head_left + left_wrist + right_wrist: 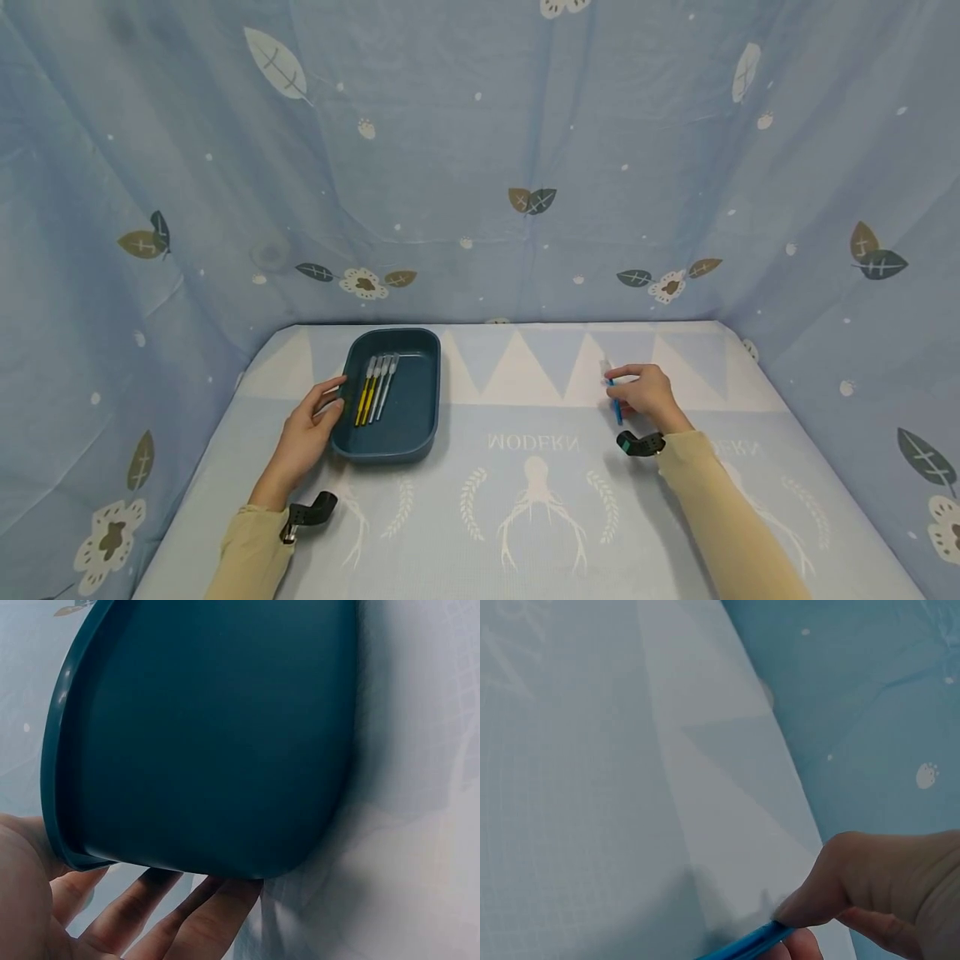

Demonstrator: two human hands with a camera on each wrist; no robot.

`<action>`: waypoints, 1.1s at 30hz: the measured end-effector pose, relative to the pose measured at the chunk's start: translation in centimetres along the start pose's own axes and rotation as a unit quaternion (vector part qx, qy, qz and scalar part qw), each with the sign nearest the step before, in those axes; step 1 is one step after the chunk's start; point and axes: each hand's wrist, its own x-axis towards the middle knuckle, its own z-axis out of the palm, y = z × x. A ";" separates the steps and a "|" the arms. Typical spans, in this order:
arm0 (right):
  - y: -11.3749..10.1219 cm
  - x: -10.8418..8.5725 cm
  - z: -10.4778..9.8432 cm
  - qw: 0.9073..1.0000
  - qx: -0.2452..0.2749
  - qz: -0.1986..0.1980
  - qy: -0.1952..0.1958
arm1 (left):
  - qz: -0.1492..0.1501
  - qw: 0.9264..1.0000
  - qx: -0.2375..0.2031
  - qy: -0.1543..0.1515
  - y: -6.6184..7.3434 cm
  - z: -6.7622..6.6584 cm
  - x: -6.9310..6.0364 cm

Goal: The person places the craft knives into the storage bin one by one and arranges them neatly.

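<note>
A dark teal tray [420, 392] sits on the left of the table. Several slim pen-like sticks [375, 390], some yellow and some silver, each with a pale end, lie side by side in it. My left hand [306, 429] rests against the tray's left side, extended fingers [202, 922] touching the outer wall. Off to the right, my right hand [645, 393] pinches a blue pen-like stick [617, 410] between thumb and fingers; its whitish end points away from me. In the right wrist view only part of the blue stick [746, 946] shows.
A pale printed cloth [536, 517] covers the table, with triangles along the far edge. Blue curtains [480, 150] patterned with leaves and flowers hang behind and on both sides. Each wrist wears a black camera [641, 443] on a strap.
</note>
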 end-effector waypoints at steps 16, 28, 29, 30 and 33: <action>-3.9 -2.3 0.0 0.994 0.066 -0.060 -0.065 | 0.002 1.000 0.002 -0.001 -0.2 -0.1 -0.1; -7.1 -4.0 0.1 0.987 0.085 -0.103 -0.086 | -0.002 1.000 -0.008 -0.004 -0.2 -0.1 -0.1; -7.2 -4.1 0.1 0.987 0.087 -0.107 -0.087 | -0.002 1.000 -0.008 -0.004 -0.2 -0.1 -0.1; -7.4 -4.2 0.0 0.986 0.089 -0.110 -0.088 | -0.002 1.000 -0.008 -0.004 -0.2 -0.1 -0.1; -7.9 -4.6 0.1 0.985 0.096 -0.116 -0.088 | -0.002 1.000 -0.008 -0.005 -0.2 0.0 -0.1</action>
